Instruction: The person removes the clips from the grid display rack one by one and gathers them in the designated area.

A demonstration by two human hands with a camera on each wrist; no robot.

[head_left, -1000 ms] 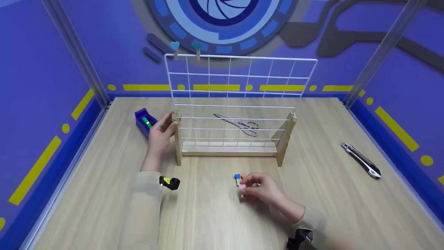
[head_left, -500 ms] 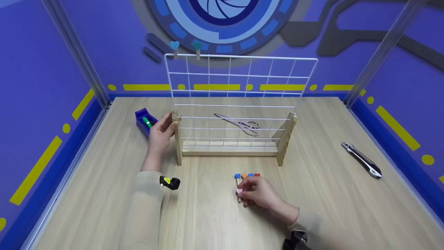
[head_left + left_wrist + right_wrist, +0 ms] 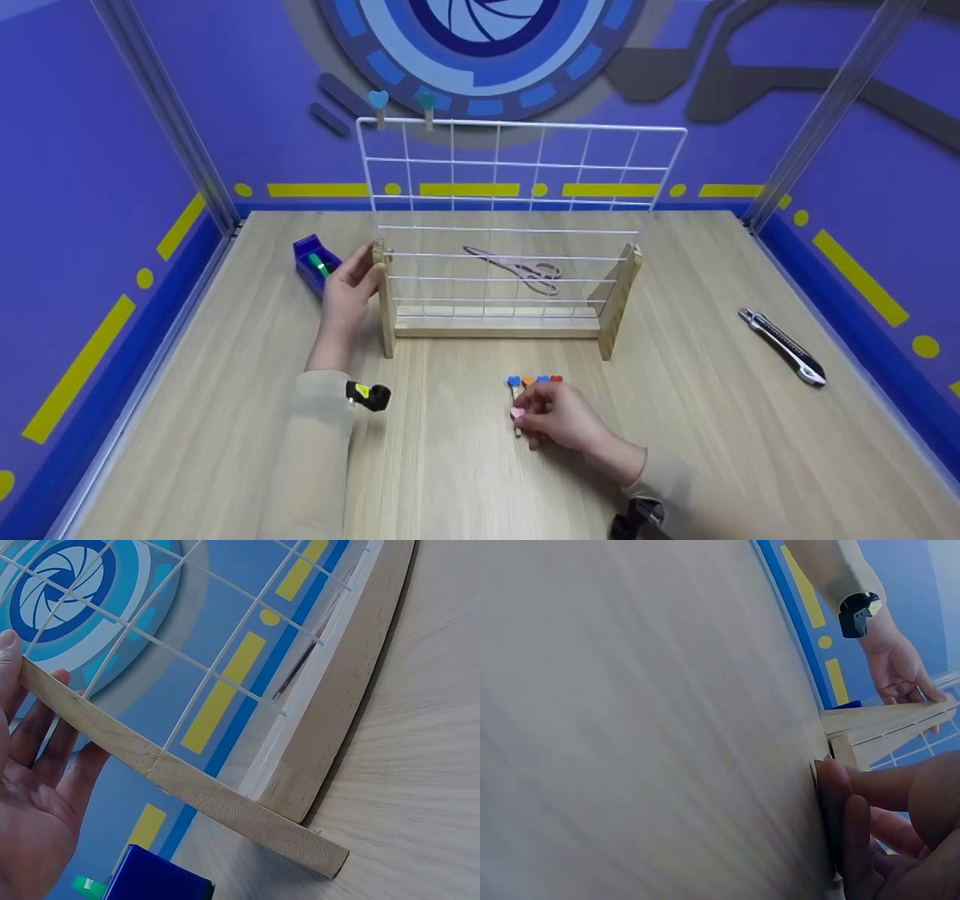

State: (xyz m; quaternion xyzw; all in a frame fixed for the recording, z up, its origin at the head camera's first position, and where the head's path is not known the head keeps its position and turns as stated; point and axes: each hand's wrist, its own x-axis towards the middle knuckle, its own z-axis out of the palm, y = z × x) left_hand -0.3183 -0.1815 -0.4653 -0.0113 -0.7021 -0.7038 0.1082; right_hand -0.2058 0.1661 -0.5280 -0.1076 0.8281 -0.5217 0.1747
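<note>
The right hand [image 3: 564,418] pinches a pink heart-topped clip [image 3: 517,417] between curled fingertips, low on the wooden table [image 3: 225,420], near the middle of its near half. The clip's long axis runs near-to-far, with the heart at the far end and the wooden legs pointing toward the person. Just beyond it, touching or almost so, lies a row of other clips [image 3: 534,381] with blue, orange and red hearts. Farther off stands the wire grid [image 3: 517,210] in its wooden stand [image 3: 495,322], straight ahead of the grip and slightly left. The left hand [image 3: 346,289] holds the stand's left upright, thumb and fingers curled around the wood, so the right hand is much the nearer to the pink clip. Two heart clips [image 3: 402,101] already sit on the grid's top wire at its left end.
</note>
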